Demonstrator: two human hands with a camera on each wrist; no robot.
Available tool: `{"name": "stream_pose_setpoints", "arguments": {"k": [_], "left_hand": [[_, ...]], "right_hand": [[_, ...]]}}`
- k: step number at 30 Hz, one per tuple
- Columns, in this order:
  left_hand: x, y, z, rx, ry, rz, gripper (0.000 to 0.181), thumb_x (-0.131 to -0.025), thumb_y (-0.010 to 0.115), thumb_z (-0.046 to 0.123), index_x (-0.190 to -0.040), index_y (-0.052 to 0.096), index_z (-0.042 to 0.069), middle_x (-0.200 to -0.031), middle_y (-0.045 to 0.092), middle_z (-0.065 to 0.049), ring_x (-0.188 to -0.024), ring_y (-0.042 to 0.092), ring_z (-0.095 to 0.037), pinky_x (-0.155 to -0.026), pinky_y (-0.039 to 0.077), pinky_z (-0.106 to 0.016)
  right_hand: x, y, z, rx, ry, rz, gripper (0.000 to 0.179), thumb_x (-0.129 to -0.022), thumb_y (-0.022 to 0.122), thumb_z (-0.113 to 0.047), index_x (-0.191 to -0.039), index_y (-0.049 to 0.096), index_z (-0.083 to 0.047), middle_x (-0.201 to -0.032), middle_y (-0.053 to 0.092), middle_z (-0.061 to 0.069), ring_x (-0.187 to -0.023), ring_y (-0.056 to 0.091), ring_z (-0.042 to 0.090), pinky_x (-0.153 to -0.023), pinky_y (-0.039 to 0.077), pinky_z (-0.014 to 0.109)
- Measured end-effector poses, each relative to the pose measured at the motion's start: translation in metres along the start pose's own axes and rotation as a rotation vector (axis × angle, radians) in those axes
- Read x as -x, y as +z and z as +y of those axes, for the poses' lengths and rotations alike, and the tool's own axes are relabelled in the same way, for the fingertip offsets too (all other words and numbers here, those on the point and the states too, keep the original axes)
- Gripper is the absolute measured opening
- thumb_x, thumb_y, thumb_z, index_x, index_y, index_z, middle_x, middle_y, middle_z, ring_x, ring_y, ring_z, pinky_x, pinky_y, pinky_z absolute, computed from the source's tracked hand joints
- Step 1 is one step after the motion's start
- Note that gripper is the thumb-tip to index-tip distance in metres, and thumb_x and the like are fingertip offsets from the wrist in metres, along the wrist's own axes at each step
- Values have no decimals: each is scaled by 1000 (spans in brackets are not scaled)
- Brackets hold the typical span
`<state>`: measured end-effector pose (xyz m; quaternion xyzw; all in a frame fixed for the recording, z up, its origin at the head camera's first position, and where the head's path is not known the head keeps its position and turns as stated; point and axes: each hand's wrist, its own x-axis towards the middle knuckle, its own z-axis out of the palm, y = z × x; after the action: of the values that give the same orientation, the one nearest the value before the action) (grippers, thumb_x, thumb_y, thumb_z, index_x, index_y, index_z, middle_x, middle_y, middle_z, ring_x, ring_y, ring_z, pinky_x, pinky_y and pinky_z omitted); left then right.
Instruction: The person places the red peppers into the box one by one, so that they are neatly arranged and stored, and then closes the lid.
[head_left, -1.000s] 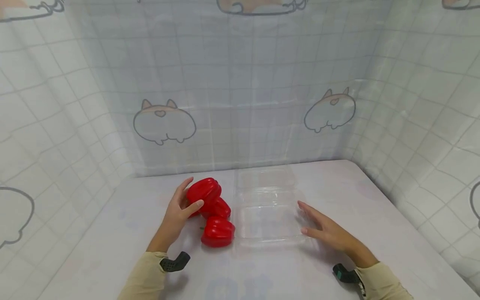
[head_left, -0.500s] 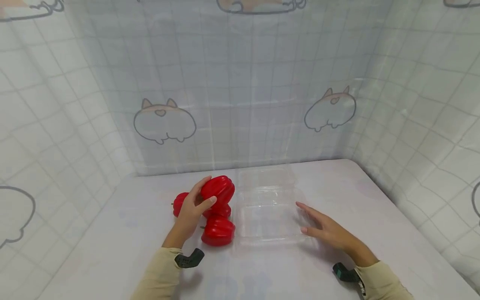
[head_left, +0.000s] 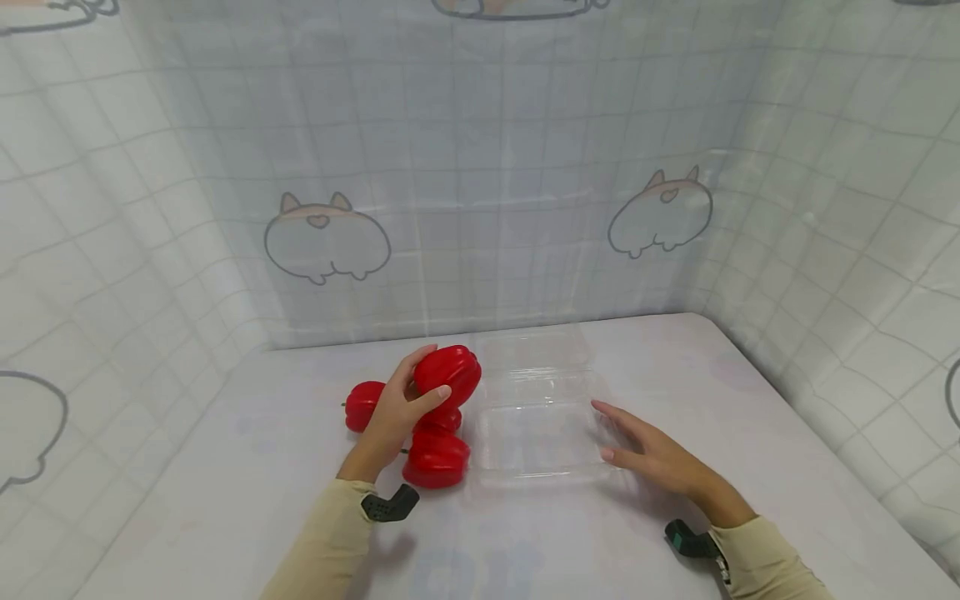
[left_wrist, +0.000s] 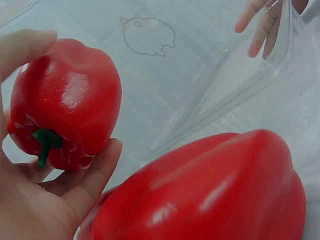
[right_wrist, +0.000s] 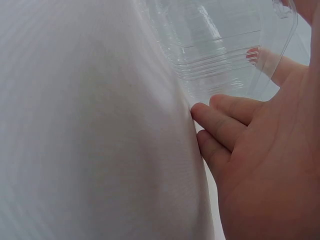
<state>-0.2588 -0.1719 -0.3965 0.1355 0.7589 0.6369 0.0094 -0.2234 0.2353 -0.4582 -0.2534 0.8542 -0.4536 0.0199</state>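
Observation:
My left hand (head_left: 390,417) grips a red bell pepper (head_left: 452,372), thumb on the near side and fingers round the far side. In the left wrist view this pepper (left_wrist: 75,95) shows its green stem toward the palm. Below the held pepper, another red bell pepper (head_left: 444,420) is partly hidden. A third red pepper (head_left: 437,462) lies nearer to me, and one more pepper (head_left: 362,407) lies left of the hand. Right of them stands a clear plastic clamshell box (head_left: 542,473) with its lid laid back. My right hand (head_left: 658,458) is at the box's right side, fingers extended.
The white-covered table (head_left: 270,517) extends to both sides and in front of the box. Behind it hangs a pale checked curtain (head_left: 487,192) with cartoon animal prints, which also encloses both sides. The box's lid (head_left: 534,352) reaches toward the back edge.
The left hand has carried the held pepper to the right, closer to the box, uncovering the pepper at the far left. The right hand has stayed almost still beside the box.

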Motion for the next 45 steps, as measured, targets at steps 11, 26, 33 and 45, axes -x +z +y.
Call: {"name": "stream_pose_setpoints", "arguments": {"k": [11,26,33,45], "left_hand": [[-13,12,8,-63,-27,-19,82,-82,84,32,-149,38,34,-142,48,-3,-128,47,-32,-86,57,-49],[-23,29,15,-163,-58,-41,79,-79,85,35,-146,42,37,-137,52,1,-125,48,-28,-85,57,-50],[-28,37,19,-216,-90,-61,81,-77,87,33,-145,43,35,-135,53,0,-123,50,-29,-84,57,-52],[-34,48,21,-288,-99,-104,78,-79,85,35,-145,45,34,-133,53,3,-123,48,-26,-84,57,-48]], "right_hand": [[-2,-3,5,-45,-7,-19,77,-97,67,-26,-160,24,-15,-161,29,15,-147,27,34,-107,19,9],[-3,-3,2,-11,25,-14,78,-97,67,-26,-159,24,-8,-161,30,15,-146,32,33,-115,26,28],[-3,-2,1,-7,37,-12,78,-96,67,-27,-159,24,-7,-160,31,15,-145,33,34,-116,27,52],[-1,0,1,-38,22,-17,78,-97,67,-25,-159,24,-6,-160,31,17,-145,33,35,-111,25,19]]}}
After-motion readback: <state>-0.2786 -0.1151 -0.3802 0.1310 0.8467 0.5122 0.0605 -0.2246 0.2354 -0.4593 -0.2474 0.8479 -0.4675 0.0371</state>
